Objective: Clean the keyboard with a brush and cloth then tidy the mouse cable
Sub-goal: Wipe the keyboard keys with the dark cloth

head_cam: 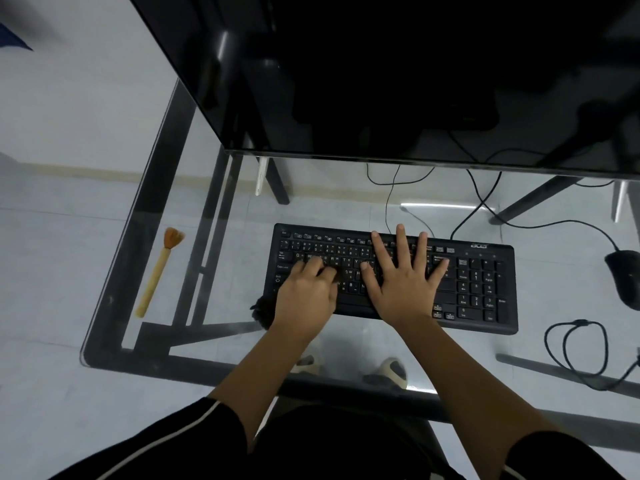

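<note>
A black keyboard lies on the glass desk. My right hand rests flat on its middle keys with the fingers spread. My left hand sits on the keyboard's left part with curled fingers, gripping a dark cloth whose fuzzy edge sticks out by my wrist. A wooden brush with orange bristles lies apart at the desk's left side. The black mouse sits at the right edge. Its cable lies in a loose coil at the front right.
A large dark monitor overhangs the back of the desk. More thin cables run behind the keyboard. The glass desk's black frame and my feet show through the glass.
</note>
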